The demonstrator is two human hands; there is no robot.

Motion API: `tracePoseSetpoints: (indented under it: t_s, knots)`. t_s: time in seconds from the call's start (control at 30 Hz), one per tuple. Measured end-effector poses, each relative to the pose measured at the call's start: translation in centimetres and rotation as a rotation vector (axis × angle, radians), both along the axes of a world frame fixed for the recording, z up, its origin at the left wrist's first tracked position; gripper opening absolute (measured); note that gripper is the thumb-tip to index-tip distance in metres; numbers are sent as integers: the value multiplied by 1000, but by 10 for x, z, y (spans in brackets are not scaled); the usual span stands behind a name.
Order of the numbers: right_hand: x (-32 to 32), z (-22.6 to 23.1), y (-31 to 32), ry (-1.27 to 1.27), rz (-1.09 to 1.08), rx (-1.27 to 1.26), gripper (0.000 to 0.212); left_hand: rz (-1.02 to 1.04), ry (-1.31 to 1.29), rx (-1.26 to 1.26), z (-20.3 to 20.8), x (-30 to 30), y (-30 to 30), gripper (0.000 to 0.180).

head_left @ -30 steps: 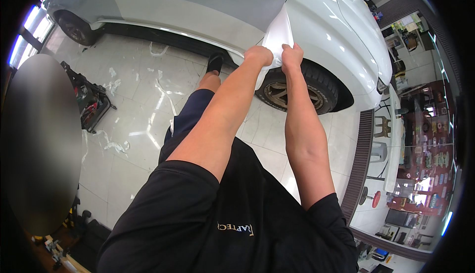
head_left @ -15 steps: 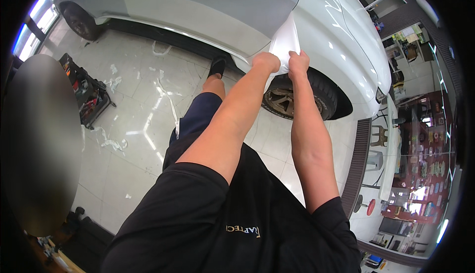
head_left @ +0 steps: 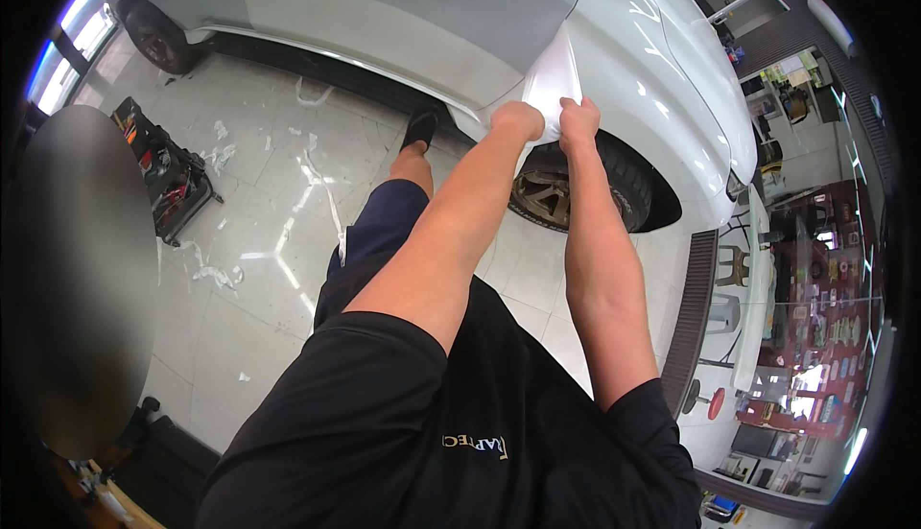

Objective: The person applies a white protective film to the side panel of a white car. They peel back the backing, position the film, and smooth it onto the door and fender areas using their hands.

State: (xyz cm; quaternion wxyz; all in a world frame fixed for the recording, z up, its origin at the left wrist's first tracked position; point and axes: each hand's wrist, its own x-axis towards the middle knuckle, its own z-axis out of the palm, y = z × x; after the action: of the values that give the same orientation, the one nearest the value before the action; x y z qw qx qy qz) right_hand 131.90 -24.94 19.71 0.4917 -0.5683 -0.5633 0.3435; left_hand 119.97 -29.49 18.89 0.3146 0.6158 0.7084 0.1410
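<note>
A sheet of white film (head_left: 554,70) stands pulled out from the side of a white car (head_left: 633,78), at the gap between the front door and the fender. My left hand (head_left: 519,120) is closed on the film's left edge. On its right edge, my right hand (head_left: 578,120) grips the same sheet with curled fingers. Both hands are just above the front wheel (head_left: 547,198), arms stretched forward. The door (head_left: 460,11) is grey above and paler along its lower part.
Film scraps and strips (head_left: 216,275) litter the tiled floor at left. A tool case (head_left: 173,184) stands open there, beside a large blurred dark shape (head_left: 82,280). Stools (head_left: 726,313) and a glass-fronted display (head_left: 815,308) line the right side, along a dark grating (head_left: 693,318).
Both hands keep hold of the film in nearly the same place. The view has shifted only slightly; the film's shape looks almost unchanged.
</note>
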Motion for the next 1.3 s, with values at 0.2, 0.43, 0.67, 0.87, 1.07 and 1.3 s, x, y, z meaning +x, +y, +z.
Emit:
tracePoseSetpoints:
  t_s: [0.2, 0.43, 0.67, 0.87, 1.07, 1.3]
  knots:
    - [-1, -3, 5, 55, 41, -20, 29, -56, 62, 18, -15, -2, 15, 36]
    - [8, -30, 26, 129, -3, -13, 26, -267, 169, 180, -49, -7, 45, 39]
    - [24, -27, 23, 187, 30, -117, 16, 66, -343, 45, -89, -1, 98, 55]
    - [19, -49, 26, 281, -38, -222, 13, 238, -537, 241, -13, -12, 204, 63]
    - [11, -64, 38, 429, -66, -284, 15, 41, -50, 196, 11, 3, 278, 43]
    - [23, -144, 53, 438, -87, -332, 9, -115, 164, 402, -55, 31, 283, 26]
